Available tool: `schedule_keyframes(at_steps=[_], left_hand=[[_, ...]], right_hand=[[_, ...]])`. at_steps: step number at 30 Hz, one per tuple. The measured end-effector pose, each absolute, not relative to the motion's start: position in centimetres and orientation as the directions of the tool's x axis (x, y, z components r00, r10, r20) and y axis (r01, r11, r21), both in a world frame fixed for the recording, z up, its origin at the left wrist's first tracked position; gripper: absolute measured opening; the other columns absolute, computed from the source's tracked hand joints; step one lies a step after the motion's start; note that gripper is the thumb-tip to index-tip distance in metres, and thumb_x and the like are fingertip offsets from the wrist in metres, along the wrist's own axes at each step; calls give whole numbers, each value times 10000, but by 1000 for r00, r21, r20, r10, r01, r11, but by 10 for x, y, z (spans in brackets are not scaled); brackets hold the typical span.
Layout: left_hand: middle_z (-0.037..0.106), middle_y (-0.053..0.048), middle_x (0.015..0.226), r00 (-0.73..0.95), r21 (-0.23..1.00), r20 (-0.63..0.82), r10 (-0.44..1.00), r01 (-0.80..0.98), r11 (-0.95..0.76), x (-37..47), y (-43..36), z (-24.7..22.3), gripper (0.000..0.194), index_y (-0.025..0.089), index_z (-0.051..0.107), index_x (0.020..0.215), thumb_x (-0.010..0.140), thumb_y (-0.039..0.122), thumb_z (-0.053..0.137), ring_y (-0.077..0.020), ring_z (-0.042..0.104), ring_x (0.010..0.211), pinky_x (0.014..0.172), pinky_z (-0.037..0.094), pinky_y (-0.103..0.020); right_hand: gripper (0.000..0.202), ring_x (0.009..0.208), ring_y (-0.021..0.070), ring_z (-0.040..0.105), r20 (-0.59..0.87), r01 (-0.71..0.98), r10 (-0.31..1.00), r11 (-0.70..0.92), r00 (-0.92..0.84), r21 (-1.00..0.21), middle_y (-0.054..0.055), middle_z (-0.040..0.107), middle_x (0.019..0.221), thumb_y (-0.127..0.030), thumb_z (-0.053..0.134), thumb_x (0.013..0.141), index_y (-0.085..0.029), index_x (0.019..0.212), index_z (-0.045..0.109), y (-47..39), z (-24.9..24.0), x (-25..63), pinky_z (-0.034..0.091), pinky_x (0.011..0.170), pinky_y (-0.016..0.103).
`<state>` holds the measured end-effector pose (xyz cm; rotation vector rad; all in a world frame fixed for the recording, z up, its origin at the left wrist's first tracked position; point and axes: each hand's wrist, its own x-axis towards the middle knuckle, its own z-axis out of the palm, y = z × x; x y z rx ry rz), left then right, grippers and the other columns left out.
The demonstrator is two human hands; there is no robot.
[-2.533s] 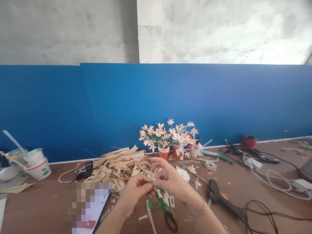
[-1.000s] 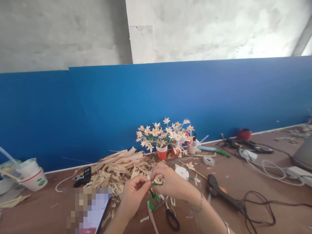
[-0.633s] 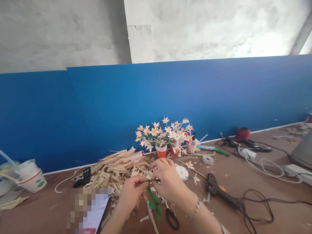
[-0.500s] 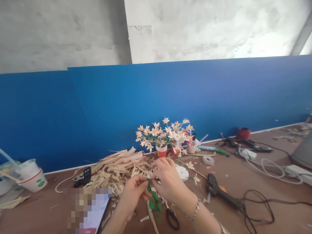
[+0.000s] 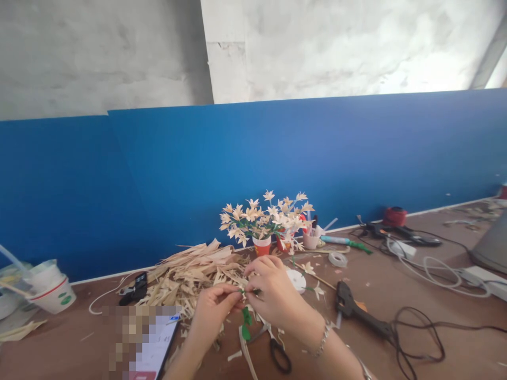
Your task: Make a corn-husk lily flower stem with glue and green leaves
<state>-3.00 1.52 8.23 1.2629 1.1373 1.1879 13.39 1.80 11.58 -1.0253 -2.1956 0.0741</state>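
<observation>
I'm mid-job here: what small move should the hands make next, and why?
I'd probably have the left hand steady the pinch while the right hand gathers the green strip: fingertips of both meet at its upper end, and the rest seems to hang loose near the scissors.

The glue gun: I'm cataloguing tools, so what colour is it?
The glue gun is black, seen best in the head view.
</observation>
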Motion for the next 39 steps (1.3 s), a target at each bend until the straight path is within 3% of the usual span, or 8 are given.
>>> schedule_keyframes(at_steps=[6,12,14,17,21,29,33,39], left_hand=[[706,-54,649,95,1000,24,995,11,-25,-34,16,81,191,130,679,674,607,305,716,-180,651,544,534,523,-268],[673,-31,528,202,1000,8,979,-14,-5,-33,9,85,196,133,659,645,618,318,717,-160,628,500,499,488,-239],[660,-24,511,206,1000,17,978,-4,-17,-31,6,87,204,135,652,638,630,332,707,-154,619,490,489,478,-231],[644,-14,486,157,999,38,987,21,-42,-29,6,87,194,140,646,645,647,328,691,-142,599,472,484,470,-224],[639,-10,491,83,998,43,996,38,-46,-26,8,84,182,142,643,640,644,320,681,-140,589,461,474,470,-227],[667,-22,561,167,996,-33,985,90,18,-32,11,89,146,142,665,657,597,271,701,-170,631,528,502,478,-241],[680,-31,597,167,994,-3,986,110,-16,-34,12,89,117,146,674,664,626,256,682,-176,648,564,542,486,-244],[683,-40,622,207,996,12,978,85,-30,-37,11,85,145,152,691,662,589,273,721,-179,641,543,551,499,-268]], right_hand=[[144,914,163,501,542,593,698,703,-469,-392,0,614,891,-90,579,702,-205,654,651,14,120,139,307,888,354],[93,812,135,574,287,366,804,514,-521,-776,-1,631,874,-104,641,657,-190,638,671,21,119,147,415,770,265],[84,776,126,587,209,316,808,434,-551,-844,1,632,854,-101,646,647,-181,632,668,24,117,147,432,736,242],[95,812,141,582,230,383,845,441,-483,-812,7,632,870,-96,628,645,-184,648,664,24,115,143,420,776,262],[120,892,172,538,375,568,846,533,-380,-627,10,610,909,-95,637,627,-200,681,655,19,114,136,351,864,338],[105,913,164,509,429,604,774,632,-465,-485,4,600,917,-119,626,710,-202,649,646,16,115,139,324,847,344],[106,911,174,523,412,576,783,622,-465,-530,9,620,903,-135,625,708,-206,635,654,16,117,141,328,867,352],[45,781,147,584,187,349,797,444,-574,-825,1,649,810,-155,664,637,-187,654,691,28,113,148,422,727,238]])
